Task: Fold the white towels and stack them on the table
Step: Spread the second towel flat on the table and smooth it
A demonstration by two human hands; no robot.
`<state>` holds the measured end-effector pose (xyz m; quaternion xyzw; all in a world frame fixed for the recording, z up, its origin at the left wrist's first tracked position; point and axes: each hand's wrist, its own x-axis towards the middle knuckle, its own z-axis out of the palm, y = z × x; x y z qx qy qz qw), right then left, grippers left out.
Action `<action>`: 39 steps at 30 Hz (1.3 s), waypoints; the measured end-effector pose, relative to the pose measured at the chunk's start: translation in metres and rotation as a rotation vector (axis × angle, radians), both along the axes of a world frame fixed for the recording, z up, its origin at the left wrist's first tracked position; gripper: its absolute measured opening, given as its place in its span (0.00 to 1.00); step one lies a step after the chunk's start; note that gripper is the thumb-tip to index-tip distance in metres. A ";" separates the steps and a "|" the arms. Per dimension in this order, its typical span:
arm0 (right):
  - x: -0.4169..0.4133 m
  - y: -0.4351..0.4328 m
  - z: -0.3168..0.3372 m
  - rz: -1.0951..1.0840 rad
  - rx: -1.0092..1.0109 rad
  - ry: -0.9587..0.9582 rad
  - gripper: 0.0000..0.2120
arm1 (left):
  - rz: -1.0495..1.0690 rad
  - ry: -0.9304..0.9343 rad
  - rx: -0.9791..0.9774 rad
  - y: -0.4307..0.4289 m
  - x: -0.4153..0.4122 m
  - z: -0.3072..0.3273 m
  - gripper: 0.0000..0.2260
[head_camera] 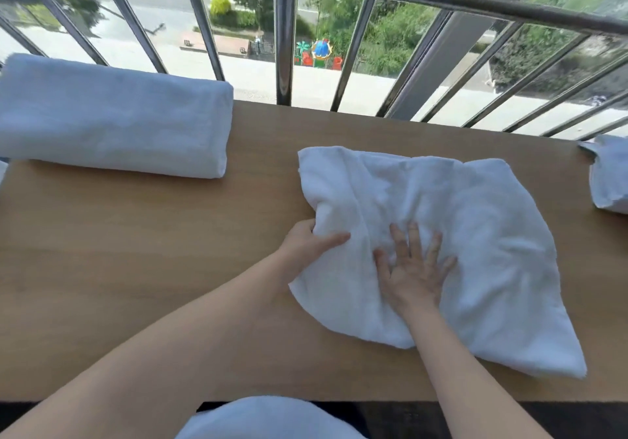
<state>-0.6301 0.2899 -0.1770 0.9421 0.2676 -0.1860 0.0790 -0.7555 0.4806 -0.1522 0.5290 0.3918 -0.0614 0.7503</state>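
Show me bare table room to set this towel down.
Free: the table's left half, bordered by the folded towel behind, the loose towel to the right. Crowded: the right half, with the loose towel and a third towel at the edge.

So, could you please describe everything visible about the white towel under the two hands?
The white towel is soft, terry-like cloth, wrinkled and uneven, not yet a neat shape. It lies on the wooden table, right of centre, one corner pointing toward the near edge. The left hand grips its bunched left edge; the right hand presses flat on it, fingers spread. It touches no other towel.
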 end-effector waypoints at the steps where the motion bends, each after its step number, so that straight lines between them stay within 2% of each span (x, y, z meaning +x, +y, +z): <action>1: -0.003 0.007 0.003 -0.020 0.048 0.010 0.32 | 0.018 -0.011 -0.021 0.004 -0.004 0.001 0.17; 3: -0.020 0.024 0.006 -0.002 0.153 0.058 0.33 | 0.073 -0.040 -0.065 0.017 -0.021 0.000 0.15; 6: -0.052 0.043 0.001 0.111 0.209 0.096 0.34 | 0.145 -0.078 -0.106 0.035 -0.042 -0.001 0.19; 10: -0.067 0.044 -0.010 0.174 0.253 0.096 0.34 | 0.067 -0.045 -0.039 0.036 -0.040 -0.002 0.29; 15: -0.054 0.038 -0.009 0.192 0.310 0.098 0.32 | 0.095 -0.091 -0.057 0.035 -0.043 0.000 0.24; 19: -0.063 0.037 -0.011 0.225 0.287 0.072 0.32 | 0.160 -0.090 0.026 0.036 -0.060 -0.006 0.21; 23: -0.072 0.045 -0.014 0.251 0.151 0.042 0.32 | -0.008 0.030 0.087 0.037 -0.066 -0.008 0.24; 27: -0.073 0.054 -0.011 0.239 0.194 0.042 0.32 | -0.035 0.131 0.374 0.047 -0.073 -0.009 0.17; 29: -0.076 0.054 -0.014 0.256 0.168 0.042 0.31 | -0.030 0.188 0.431 0.051 -0.081 -0.013 0.14; 32: -0.080 0.057 -0.019 0.235 0.173 0.025 0.32 | 0.052 0.156 0.318 0.056 -0.082 -0.019 0.12; 35: -0.084 0.060 -0.019 0.218 0.206 0.005 0.32 | 0.240 0.074 0.104 0.066 -0.062 -0.016 0.16; 39: -0.089 0.058 -0.022 0.224 0.244 -0.029 0.32 | 0.323 0.054 -0.072 0.076 -0.027 -0.012 0.18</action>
